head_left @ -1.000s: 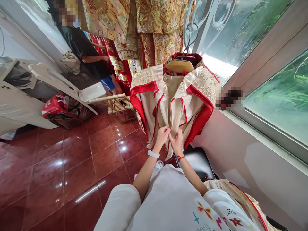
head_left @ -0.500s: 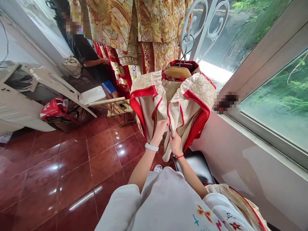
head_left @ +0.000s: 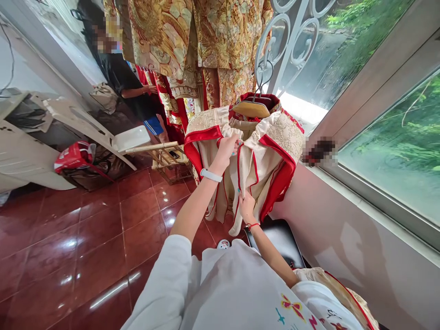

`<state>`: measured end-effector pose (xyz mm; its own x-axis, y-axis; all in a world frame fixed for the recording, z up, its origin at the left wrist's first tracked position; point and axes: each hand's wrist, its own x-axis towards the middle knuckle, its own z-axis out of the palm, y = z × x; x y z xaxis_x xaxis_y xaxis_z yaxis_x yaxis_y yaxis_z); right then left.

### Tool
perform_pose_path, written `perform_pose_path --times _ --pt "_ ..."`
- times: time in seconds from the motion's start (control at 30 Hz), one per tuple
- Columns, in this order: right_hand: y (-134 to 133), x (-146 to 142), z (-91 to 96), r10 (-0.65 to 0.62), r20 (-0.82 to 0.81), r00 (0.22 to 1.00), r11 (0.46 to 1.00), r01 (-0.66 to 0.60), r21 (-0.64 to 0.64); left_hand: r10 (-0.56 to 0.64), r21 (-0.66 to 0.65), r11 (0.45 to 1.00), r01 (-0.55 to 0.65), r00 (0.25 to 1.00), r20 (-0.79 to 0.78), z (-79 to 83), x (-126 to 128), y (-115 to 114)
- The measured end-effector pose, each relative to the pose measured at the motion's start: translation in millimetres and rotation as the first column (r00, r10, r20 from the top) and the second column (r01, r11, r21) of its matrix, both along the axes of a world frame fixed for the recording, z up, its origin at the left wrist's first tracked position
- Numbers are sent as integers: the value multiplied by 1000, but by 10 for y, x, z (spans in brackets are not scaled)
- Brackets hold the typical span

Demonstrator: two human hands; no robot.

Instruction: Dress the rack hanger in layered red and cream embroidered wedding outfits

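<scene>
A: What are the hands on?

B: The right hand (head_left: 247,208) pinches the red-bound front edge of a cream brocade robe (head_left: 271,160) low down. The left hand (head_left: 225,153), raised with its wrist bent, curls closed onto the upper front edge, level with the chest.

A: How will it handle?

B: Soft and fairly light, I'd judge, and its sheen suggests it could slip through the fingers. The red binding looks the firmest place to hold; the patterned shoulders look more delicate.

A: Where does it hang?

B: On a wooden hanger (head_left: 250,109) hooked to a white iron window grille (head_left: 290,46), above the red tile floor (head_left: 103,256), just beside gold embroidered robes (head_left: 161,36).
</scene>
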<state>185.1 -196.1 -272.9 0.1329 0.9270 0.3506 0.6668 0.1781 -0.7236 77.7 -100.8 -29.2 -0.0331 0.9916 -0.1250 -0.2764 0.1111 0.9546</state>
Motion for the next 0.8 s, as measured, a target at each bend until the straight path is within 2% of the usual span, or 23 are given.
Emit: perform_pose_path --times 0.13,0.27,0.33,0.4,0.43,0.47,0.53,0.57,0.6,0.63,0.7,0.73,0.8 --pt "74 12 40 7 -15 1000 999 -8 -44 -29 22 999 30 998 -54 55 47 28" --pt "113 118 64 61 -32 998 991 -64 -121 -53 53 997 61 988 -148 -38 0 -16" --pt "82 220 100 84 -55 995 990 -90 -105 -96 79 990 117 970 -223 -94 -79 -38" --pt "42 360 190 9 -105 994 1000 -10 -14 -140 112 977 181 943 -302 -136 -176 -50" --pt "32 444 262 -84 -136 987 994 92 56 -157 130 969 211 928 -337 -151 -220 -52" --pt "36 540 354 -198 -166 966 966 220 132 -168 147 961 236 914 -368 -163 -256 -50" --pt "101 767 588 -401 -200 894 857 443 263 -180 175 946 272 894 -411 -176 -292 -39" --pt "162 899 721 -464 -195 864 806 503 313 -186 184 941 285 886 -424 -179 -291 -31" --pt "238 1040 857 -492 -175 853 780 521 346 -183 195 937 290 883 -432 -180 -280 -24" --pt "322 1189 988 -486 -140 862 787 502 358 -172 210 935 287 882 -439 -181 -263 -19" --pt "492 1492 1208 -440 -61 896 837 433 335 -133 251 929 272 879 -457 -185 -221 -17" --pt "566 1634 1289 -432 -39 901 848 421 323 -115 272 924 268 874 -472 -188 -203 -22" --pt "682 1869 1386 -476 -45 878 824 464 326 -120 290 909 300 853 -507 -193 -180 -45"
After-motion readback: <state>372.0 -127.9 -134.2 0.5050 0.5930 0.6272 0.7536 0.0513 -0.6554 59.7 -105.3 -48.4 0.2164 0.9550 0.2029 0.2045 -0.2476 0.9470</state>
